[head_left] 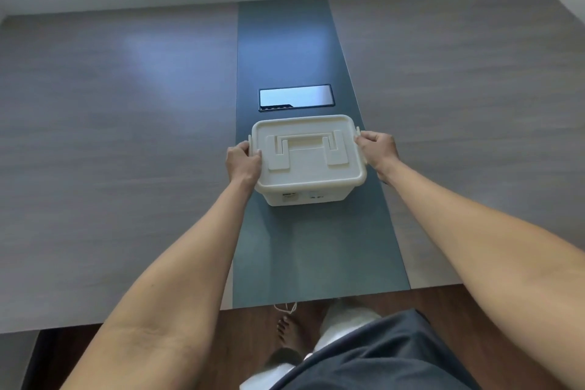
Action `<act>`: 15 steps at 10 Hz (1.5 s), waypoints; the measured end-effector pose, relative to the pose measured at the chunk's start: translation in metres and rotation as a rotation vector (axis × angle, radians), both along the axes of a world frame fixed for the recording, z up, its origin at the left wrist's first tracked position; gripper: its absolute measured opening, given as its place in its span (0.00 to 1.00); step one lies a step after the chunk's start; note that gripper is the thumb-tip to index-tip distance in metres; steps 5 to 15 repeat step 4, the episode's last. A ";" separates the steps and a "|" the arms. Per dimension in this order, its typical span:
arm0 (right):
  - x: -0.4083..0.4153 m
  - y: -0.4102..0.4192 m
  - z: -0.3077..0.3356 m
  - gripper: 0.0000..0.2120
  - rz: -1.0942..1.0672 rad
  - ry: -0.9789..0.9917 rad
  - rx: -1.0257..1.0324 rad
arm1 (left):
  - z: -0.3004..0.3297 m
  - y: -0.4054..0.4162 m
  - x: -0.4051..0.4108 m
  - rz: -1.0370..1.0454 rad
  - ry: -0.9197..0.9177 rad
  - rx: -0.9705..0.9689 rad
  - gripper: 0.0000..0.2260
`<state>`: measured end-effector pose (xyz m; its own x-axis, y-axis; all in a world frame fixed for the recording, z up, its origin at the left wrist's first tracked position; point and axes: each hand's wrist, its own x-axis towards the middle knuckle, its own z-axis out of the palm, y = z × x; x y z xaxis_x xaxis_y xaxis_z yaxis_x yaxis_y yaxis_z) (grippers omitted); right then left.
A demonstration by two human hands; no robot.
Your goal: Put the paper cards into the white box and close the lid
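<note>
A white plastic box (308, 196) stands on the dark centre strip of the table, with its lid (308, 165) lying flat on top and a carry handle folded down on the lid. My left hand (242, 161) presses on the latch at the lid's left end. My right hand (376, 149) grips the latch at the lid's right end. No paper cards are in sight; the inside of the box is hidden by the lid.
A black-framed glossy rectangular panel (295, 97) is set into the blue-grey strip (313, 256) just behind the box. Grey wood-grain tabletop (120, 136) spreads to both sides. The table's near edge is below, with my bare foot (289, 332) on brown floor.
</note>
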<state>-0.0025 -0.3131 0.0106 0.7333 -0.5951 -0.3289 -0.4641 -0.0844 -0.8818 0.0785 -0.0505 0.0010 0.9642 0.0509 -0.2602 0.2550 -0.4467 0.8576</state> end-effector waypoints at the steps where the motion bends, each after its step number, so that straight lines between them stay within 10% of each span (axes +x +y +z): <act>1: 0.005 -0.003 0.001 0.12 0.002 0.006 0.013 | 0.006 0.002 0.002 0.010 -0.020 -0.016 0.07; 3: -0.014 -0.018 -0.027 0.30 -0.034 0.074 -0.033 | -0.010 0.027 0.003 0.037 -0.069 0.206 0.21; 15: -0.042 -0.011 -0.042 0.26 -0.020 0.126 -0.163 | -0.030 0.043 -0.017 0.052 -0.060 0.261 0.20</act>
